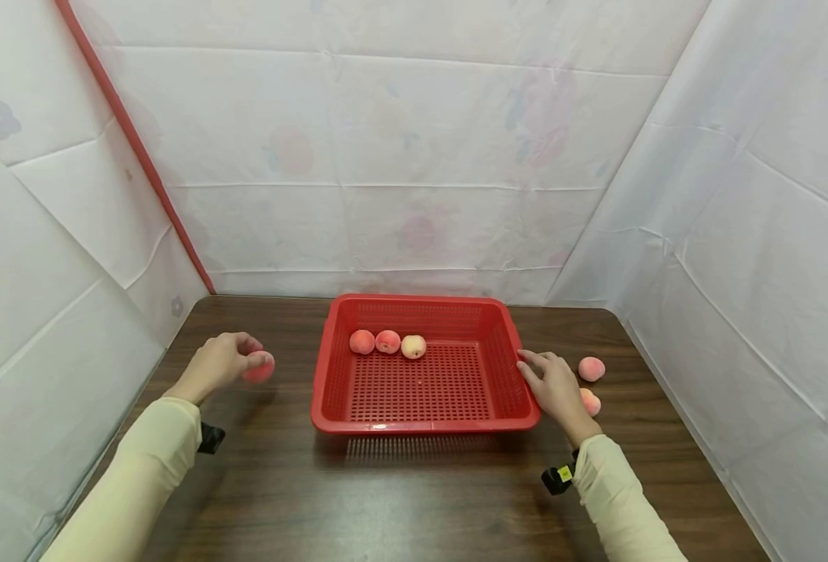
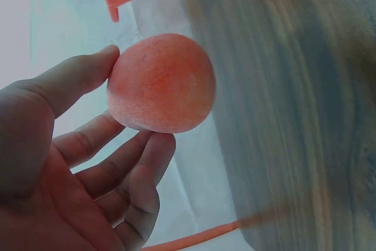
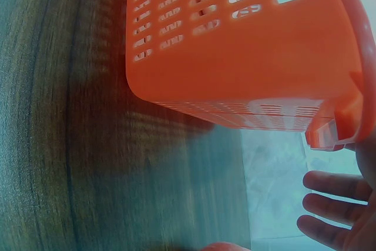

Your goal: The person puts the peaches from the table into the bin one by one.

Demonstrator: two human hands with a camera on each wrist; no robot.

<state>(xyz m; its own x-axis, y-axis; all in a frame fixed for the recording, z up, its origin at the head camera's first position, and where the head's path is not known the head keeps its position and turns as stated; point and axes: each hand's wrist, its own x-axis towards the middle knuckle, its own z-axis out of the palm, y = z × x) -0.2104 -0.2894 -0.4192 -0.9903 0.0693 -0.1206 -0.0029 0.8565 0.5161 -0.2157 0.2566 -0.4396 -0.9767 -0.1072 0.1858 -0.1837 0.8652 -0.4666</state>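
In the head view my left hand (image 1: 218,363) is raised over the left part of the table, pinching a peach (image 1: 259,367) between thumb and fingers. The left wrist view shows this reddish, fuzzy peach (image 2: 163,83) close up. My right hand (image 1: 554,388) rests on the right rim of a red plastic basket (image 1: 424,427). Three of its fingers (image 3: 336,208) extend straight outside the basket wall in the right wrist view; the rest are partly hidden behind the rim. Inside the basket, a red peach (image 1: 361,342), another red peach (image 1: 388,342) and a pale peach (image 1: 414,346) lie in a row.
Right of the basket sit a pink peach (image 1: 591,368) and a second peach (image 1: 591,402), partly covered by my right hand. The brown wooden table (image 1: 385,499) is bounded by white sheeting (image 1: 414,156) at the back and both sides.
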